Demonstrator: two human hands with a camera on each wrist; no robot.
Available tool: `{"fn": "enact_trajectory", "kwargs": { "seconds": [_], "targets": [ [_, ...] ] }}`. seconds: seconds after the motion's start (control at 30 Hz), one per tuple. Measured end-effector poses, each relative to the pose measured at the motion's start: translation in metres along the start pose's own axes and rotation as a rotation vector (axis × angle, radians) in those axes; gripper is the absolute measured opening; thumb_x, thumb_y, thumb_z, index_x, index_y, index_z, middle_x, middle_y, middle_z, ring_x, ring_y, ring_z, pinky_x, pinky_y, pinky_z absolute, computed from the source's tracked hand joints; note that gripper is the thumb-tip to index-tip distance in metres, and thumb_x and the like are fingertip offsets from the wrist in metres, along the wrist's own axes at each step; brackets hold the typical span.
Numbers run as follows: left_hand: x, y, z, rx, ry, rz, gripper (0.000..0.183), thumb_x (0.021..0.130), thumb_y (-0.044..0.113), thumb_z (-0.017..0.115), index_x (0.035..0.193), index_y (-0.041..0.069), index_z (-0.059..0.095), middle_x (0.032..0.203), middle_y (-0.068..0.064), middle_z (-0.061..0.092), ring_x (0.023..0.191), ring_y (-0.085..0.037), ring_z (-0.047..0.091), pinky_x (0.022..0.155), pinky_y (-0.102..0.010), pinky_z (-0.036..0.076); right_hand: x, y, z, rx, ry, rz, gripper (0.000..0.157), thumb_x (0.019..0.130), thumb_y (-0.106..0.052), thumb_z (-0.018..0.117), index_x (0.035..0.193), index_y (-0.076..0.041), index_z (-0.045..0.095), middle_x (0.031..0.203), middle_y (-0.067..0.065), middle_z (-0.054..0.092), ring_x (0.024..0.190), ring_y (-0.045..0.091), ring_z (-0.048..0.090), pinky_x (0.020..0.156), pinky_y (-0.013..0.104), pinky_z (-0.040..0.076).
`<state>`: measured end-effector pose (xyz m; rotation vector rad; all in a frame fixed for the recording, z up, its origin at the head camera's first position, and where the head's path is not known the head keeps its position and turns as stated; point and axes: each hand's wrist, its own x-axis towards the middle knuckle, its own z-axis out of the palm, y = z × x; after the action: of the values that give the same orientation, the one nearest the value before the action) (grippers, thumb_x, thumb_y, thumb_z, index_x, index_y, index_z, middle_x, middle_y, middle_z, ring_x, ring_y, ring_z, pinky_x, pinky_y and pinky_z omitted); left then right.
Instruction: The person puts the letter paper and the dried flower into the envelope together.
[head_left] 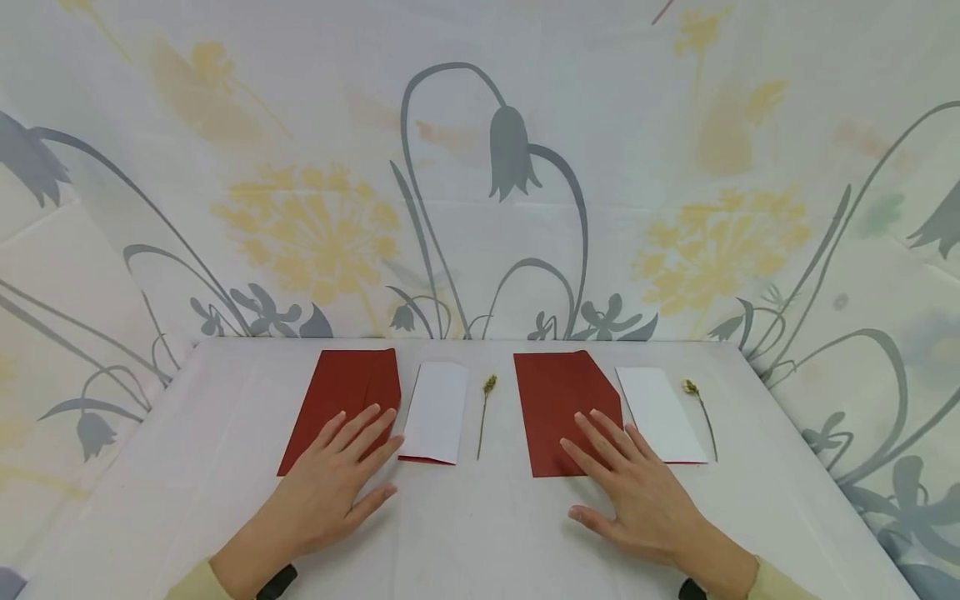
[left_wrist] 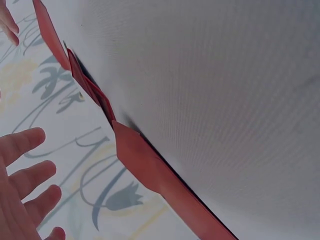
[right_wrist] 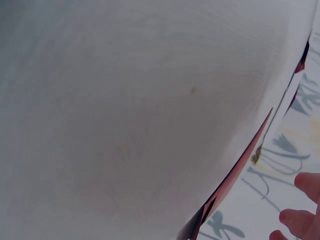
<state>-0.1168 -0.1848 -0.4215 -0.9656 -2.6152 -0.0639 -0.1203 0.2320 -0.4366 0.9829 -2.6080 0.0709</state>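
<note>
My left hand (head_left: 326, 492), fingers spread and palm down, overlaps the lower right part of a dark red envelope (head_left: 337, 387). Just right of that envelope lies a folded white card (head_left: 437, 408) with a red inner edge. A small dried flower (head_left: 489, 387) on a thin stem is beside the card. Over the lower right corner of a second red envelope (head_left: 555, 400) spreads my right hand (head_left: 641, 496), its fingertips near another white card (head_left: 656, 400). A second dried flower (head_left: 692, 388) lies right of this card. Neither hand grips anything.
A white cloth covers the table (head_left: 480, 533). Behind it hangs a backdrop (head_left: 465, 250) printed with grey and yellow flowers, which also runs along both sides. Dark bands (head_left: 277, 581) circle the wrists below pale yellow sleeves (head_left: 198, 583).
</note>
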Motion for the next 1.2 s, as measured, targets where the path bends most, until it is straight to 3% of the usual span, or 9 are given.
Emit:
{"fn": "enact_trajectory", "kwargs": {
  "seconds": [0.13,0.27,0.43,0.6,0.77,0.93,1.07,1.2],
  "targets": [
    [0.0,0.001,-0.002,-0.021,0.021,-0.008,0.05,0.09,0.05,0.05,0.127,0.018,0.059,0.143,-0.004,0.042,0.133,-0.026,0.034,0.11,-0.048,0.019,0.001,-0.001,0.0,0.02,0.05,0.024,0.068,0.084,-0.057,0.055,0.139,-0.017,0.046,0.151,0.004,0.028,0.137,0.03,0.026,0.114,0.036,0.007],
    [0.001,0.001,-0.002,-0.06,0.098,-0.011,0.038,0.088,0.039,0.057,0.115,0.015,0.065,0.129,-0.003,0.054,0.12,-0.025,0.047,0.105,-0.046,0.031,0.004,-0.002,-0.001,0.033,0.101,0.051,0.059,0.086,-0.052,0.055,0.131,-0.013,0.055,0.144,0.007,0.041,0.132,0.029,0.036,0.11,0.037,0.023],
    [0.005,-0.002,-0.002,-0.099,0.192,-0.044,0.024,0.08,0.027,0.067,0.1,0.015,0.068,0.109,0.0,0.063,0.101,-0.018,0.057,0.086,-0.037,0.049,0.01,-0.005,0.0,0.047,0.133,0.055,0.049,0.086,-0.047,0.058,0.12,-0.012,0.064,0.133,0.006,0.053,0.121,0.027,0.048,0.095,0.041,0.042],
    [0.005,-0.01,-0.002,-0.098,0.209,-0.108,0.014,0.078,0.024,0.069,0.09,0.019,0.066,0.093,0.006,0.063,0.085,-0.012,0.058,0.069,-0.03,0.054,0.02,-0.008,0.002,0.07,0.139,0.026,0.035,0.084,-0.037,0.063,0.108,-0.012,0.068,0.122,0.004,0.06,0.108,0.021,0.055,0.086,0.037,0.049],
    [0.004,-0.019,-0.005,-0.093,0.173,-0.203,0.008,0.077,0.022,0.07,0.084,0.019,0.066,0.082,0.009,0.063,0.075,-0.01,0.058,0.058,-0.027,0.053,0.035,-0.015,0.005,0.086,0.128,0.005,0.022,0.082,-0.028,0.067,0.098,-0.014,0.069,0.105,0.0,0.065,0.096,0.016,0.058,0.08,0.033,0.051],
    [0.005,-0.031,-0.005,-0.148,0.09,-0.328,0.009,0.078,0.02,0.071,0.084,0.019,0.064,0.085,0.005,0.064,0.071,-0.012,0.057,0.052,-0.027,0.048,0.05,-0.025,0.007,0.104,0.116,-0.023,0.017,0.081,-0.025,0.068,0.095,-0.016,0.069,0.097,-0.005,0.064,0.09,0.013,0.057,0.077,0.028,0.051],
    [0.004,-0.041,-0.002,-0.242,0.011,-0.412,0.011,0.081,0.022,0.07,0.089,0.019,0.064,0.089,0.004,0.064,0.07,-0.012,0.055,0.056,-0.028,0.046,0.062,-0.032,0.011,0.134,0.098,-0.06,0.015,0.082,-0.023,0.067,0.094,-0.015,0.068,0.098,-0.004,0.064,0.092,0.013,0.056,0.078,0.028,0.051],
    [0.006,-0.051,0.001,-0.335,-0.035,-0.45,0.015,0.083,0.024,0.069,0.096,0.017,0.063,0.096,0.002,0.064,0.081,-0.017,0.058,0.068,-0.038,0.05,0.073,-0.039,0.015,0.152,0.068,-0.081,0.017,0.082,-0.024,0.066,0.098,-0.016,0.067,0.105,-0.002,0.063,0.098,0.014,0.055,0.082,0.028,0.05]
  ]
}}
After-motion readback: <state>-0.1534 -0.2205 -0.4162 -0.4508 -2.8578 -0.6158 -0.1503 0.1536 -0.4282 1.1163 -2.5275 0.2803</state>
